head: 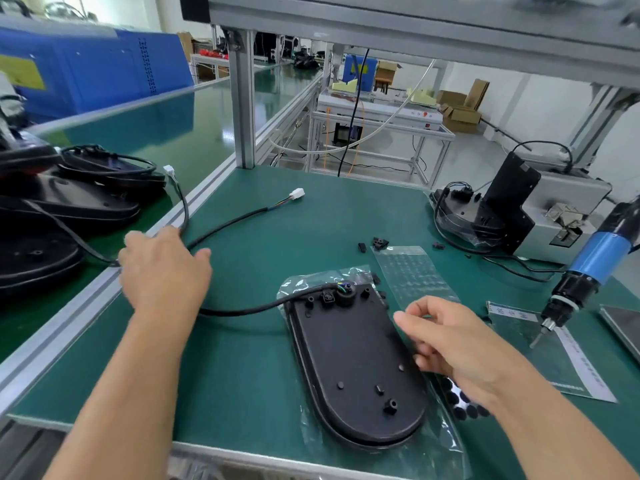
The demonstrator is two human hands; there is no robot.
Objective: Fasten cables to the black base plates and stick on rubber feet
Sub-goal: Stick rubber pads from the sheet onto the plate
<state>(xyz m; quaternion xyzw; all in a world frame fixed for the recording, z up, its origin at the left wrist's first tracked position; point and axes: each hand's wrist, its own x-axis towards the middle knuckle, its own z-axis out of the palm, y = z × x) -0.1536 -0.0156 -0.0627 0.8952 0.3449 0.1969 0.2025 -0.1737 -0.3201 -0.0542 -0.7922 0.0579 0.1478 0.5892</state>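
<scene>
I see the black base plate lying flat on a clear plastic bag in the lower centre of the frame, on the green counter. A black cable runs from the plate's upper end leftward, loops past my left hand and ends at a white connector near the centre of the frame. My left hand is spread, fingers relaxed, reaching toward the counter's left rail at the centre left; I cannot tell whether it touches the cable. My right hand hovers over the plate's right edge, fingers loosely curled with thumb and forefinger close together; I cannot tell if they pinch anything. Black rubber feet on a sheet show just below that wrist. More plates are stacked at the left edge. A blue electric screwdriver hangs at the right.
</scene>
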